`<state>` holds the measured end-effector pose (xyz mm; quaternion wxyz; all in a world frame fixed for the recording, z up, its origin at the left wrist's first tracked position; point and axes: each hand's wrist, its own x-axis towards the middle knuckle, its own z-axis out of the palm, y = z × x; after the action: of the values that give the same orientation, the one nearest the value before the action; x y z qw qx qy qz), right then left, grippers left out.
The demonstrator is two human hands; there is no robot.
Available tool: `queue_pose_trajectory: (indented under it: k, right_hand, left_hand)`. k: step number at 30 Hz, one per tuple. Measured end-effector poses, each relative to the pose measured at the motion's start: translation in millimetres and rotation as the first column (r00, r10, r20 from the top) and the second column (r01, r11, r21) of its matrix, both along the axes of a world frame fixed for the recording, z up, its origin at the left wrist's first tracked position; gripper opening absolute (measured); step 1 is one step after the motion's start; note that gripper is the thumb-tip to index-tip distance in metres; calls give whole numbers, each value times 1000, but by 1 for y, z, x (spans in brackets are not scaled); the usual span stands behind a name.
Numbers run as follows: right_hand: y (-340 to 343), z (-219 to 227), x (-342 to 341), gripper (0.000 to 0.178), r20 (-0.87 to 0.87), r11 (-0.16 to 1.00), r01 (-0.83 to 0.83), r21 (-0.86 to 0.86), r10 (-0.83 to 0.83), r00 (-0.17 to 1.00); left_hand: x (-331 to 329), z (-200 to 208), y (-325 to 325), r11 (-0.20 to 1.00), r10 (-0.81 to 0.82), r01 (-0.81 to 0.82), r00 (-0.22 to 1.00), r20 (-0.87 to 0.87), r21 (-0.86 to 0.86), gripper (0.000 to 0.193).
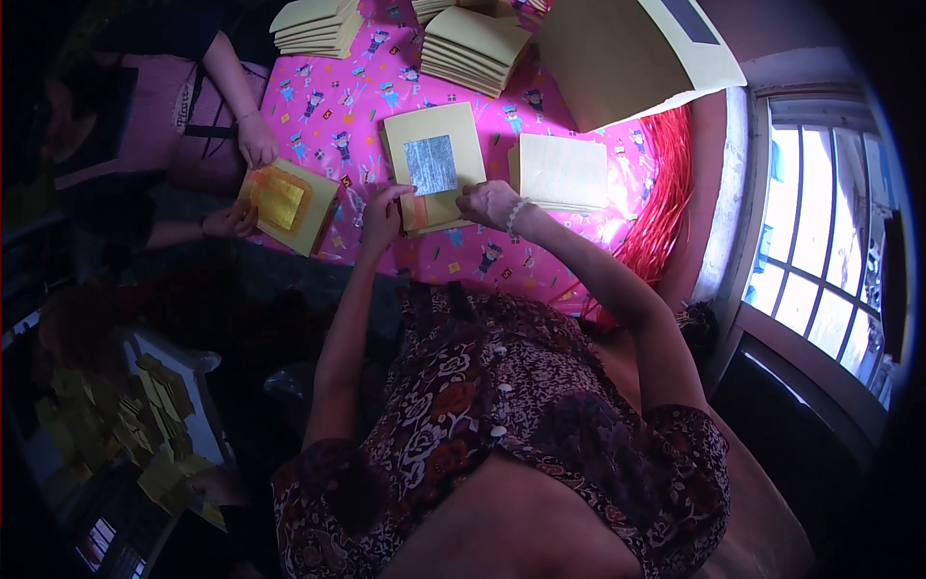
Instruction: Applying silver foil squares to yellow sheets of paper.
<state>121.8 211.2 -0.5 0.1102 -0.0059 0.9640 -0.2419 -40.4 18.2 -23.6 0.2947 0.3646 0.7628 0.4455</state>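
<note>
A stack of yellow joss paper (394,131) lies on the pink patterned tablecloth in front of me, slightly tilted. A silver foil square (429,166) sits on its top sheet, with an orange mark below. My left hand (382,218) pinches at the stack's lower left edge, its fingertips by the orange mark. At the lower right edge, the fingers of my right hand (492,205) are curled closed on the joss paper, partly hiding that edge. A beaded bracelet (518,214) circles my right wrist.
Right of my stack lies a pale paper stack (563,172). Thick yellow stacks (473,53) and a big cardboard box (617,58) stand at the back. Red strands (666,193) hang at the right edge. On the left, another person's hands (258,141) hold gold-foil joss paper (285,201).
</note>
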Motion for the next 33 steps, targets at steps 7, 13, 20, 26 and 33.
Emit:
queue_pose_trajectory:
  k: [7,13,20,26,33]
  right_hand:
    - [6,-2,-5,17,61,997,4,-83,1,998]
    - [7,-6,-6,17,61,997,10,-76,-6,998]
    - [9,-5,-9,19,79,998,-6,-67,11,997]
    - [9,-5,-9,19,75,998,6,-55,-2,997]
    - [11,-11,-7,19,56,999,12,-49,-9,998]
  left_hand:
    - [0,-3,-3,1000,4,-4,999,35,-15,36]
    - [-1,-1,0,1000,-4,5,998,67,-13,37]
    - [-1,-12,-3,999,25,-28,996,88,37,36]
    - [-3,-17,-4,999,35,-36,995,97,17,38]
    - [-2,-13,-2,999,11,-14,996,87,31,40]
